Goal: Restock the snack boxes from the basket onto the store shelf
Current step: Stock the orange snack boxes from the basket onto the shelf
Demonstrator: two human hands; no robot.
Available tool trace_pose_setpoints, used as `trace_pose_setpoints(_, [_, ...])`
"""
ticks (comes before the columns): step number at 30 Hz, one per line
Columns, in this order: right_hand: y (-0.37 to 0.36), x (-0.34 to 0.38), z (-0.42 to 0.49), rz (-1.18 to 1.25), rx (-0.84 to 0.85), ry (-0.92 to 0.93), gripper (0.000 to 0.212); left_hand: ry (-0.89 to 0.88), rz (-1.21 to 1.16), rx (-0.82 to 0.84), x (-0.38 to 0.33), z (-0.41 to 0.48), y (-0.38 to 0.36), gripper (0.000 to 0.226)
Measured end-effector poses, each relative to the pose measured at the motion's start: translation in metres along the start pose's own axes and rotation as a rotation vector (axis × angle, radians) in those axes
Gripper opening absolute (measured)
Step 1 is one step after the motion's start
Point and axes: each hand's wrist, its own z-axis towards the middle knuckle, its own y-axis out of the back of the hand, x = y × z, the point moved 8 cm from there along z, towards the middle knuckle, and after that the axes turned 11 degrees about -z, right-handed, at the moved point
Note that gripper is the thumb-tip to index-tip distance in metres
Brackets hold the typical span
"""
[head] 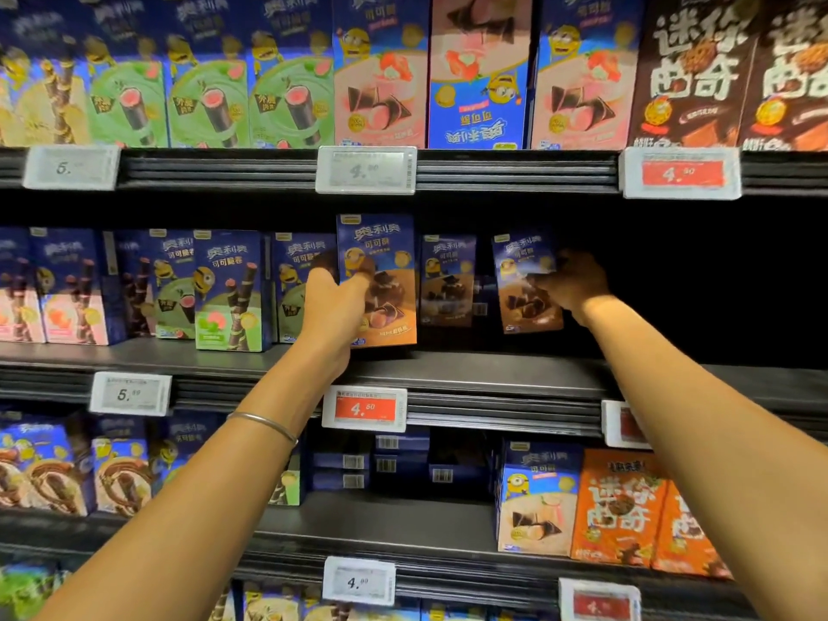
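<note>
1. The left hand is gripping a blue-and-brown snack box by its left edge, with the thumb lying across the front. The box is standing upright at the front of the middle shelf.
2. The right hand is holding a second matching box by its right edge, farther back on the same shelf and leaning slightly.
3. A third matching box is standing between the two, set back in shadow.
4. Green snack boxes are crowding the shelf just left of the left hand.
5. A red price tag is hanging on the shelf edge below the held box.
6. A thin bangle is circling the left wrist.
7. Right of the right hand the shelf is fading into darkness and is hard to make out.
8. The fingers behind both held boxes are hidden, and the frame is cutting off the top row of boxes.
</note>
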Motion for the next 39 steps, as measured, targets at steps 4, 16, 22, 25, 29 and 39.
trace_pose_setpoints(4, [-0.011, 0.001, 0.011, -0.084, -0.027, 0.007, 0.054, -0.021, 0.002, -0.001, 0.001, 0.002, -0.002, 0.024])
trace_pose_setpoints(16, [-0.047, 0.007, 0.020, -0.142, 0.037, -0.033, 0.051, -0.022, 0.040, 0.020, 0.011, 0.008, -0.003, 0.021])
trace_pose_setpoints(22, [-0.044, 0.000, 0.015, -0.026, 0.117, -0.143, 0.048, 0.000, 0.066, 0.051, 0.014, 0.008, -0.008, 0.030])
trace_pose_setpoints(25, [-0.014, 0.020, 0.003, -0.041, -0.081, -0.099, 0.041, 0.012, 0.067, 0.071, 0.016, 0.009, -0.012, 0.031])
trace_pose_setpoints(29, [-0.023, 0.084, -0.034, 0.270, 0.205, 0.060, 0.031, 0.045, 0.076, 0.071, 0.019, 0.017, -0.021, 0.022])
trace_pose_setpoints(39, [-0.063, 0.124, -0.072, 0.453, 0.416, 0.092, 0.030, -0.122, 0.521, 0.143, 0.012, 0.029, -0.054, 0.064])
